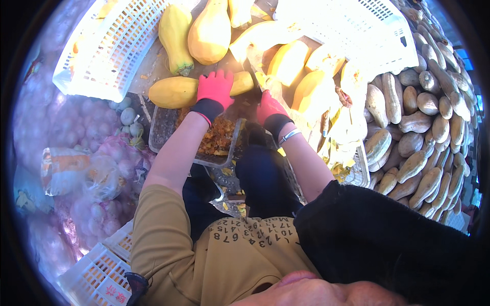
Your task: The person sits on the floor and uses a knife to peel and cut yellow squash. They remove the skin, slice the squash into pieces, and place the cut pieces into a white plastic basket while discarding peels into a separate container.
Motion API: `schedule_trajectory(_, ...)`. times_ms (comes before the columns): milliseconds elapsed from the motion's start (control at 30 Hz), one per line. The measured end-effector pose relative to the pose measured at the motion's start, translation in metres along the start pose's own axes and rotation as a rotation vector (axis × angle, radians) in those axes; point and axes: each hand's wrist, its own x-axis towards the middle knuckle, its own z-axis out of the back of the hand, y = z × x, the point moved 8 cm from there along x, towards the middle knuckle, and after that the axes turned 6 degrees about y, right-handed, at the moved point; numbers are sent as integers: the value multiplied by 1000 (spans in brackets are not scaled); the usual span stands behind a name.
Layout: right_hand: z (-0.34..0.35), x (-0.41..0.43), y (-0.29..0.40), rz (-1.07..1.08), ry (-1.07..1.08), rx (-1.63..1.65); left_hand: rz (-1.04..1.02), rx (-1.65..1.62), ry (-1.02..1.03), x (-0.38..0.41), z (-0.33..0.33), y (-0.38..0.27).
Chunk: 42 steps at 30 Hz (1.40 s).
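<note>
My left hand [215,88], in a red glove with a dark cuff, presses from above on a peeled yellow butternut squash [173,92]. The squash lies crosswise on the board, its narrow end [242,83] pointing right. In a matching glove, my right hand [271,108] is closed on what looks like a knife [255,70], its blade upright beside that narrow end. The handle is hidden in my fist, and glare blurs the blade. Below my left wrist stands a clear plastic bin [230,156] with orange squash pulp and scraps [218,134].
Peeled squashes [209,32] lie beyond my hands, with cut pieces [289,62] to the right. White plastic crates [115,42] flank the board. At right rises a large pile of unpeeled squashes [421,179]. Net bags of round produce [92,122] fill the left side.
</note>
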Motion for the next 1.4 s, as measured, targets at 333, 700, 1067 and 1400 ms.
schedule_trajectory(333,29,-44,45,91,-140,-8,40,-104,-34,6,8,15)
schedule_trajectory(700,30,-21,58,49,132,-177,475,-1432,59,-117,-39,194)
schedule_trajectory(1067,39,12,77,-119,255,-118,587,-2293,-162,-129,-88,165)
schedule_trajectory(1400,11,26,52,16,197,-228,743,-2309,-96,-145,-122,149)
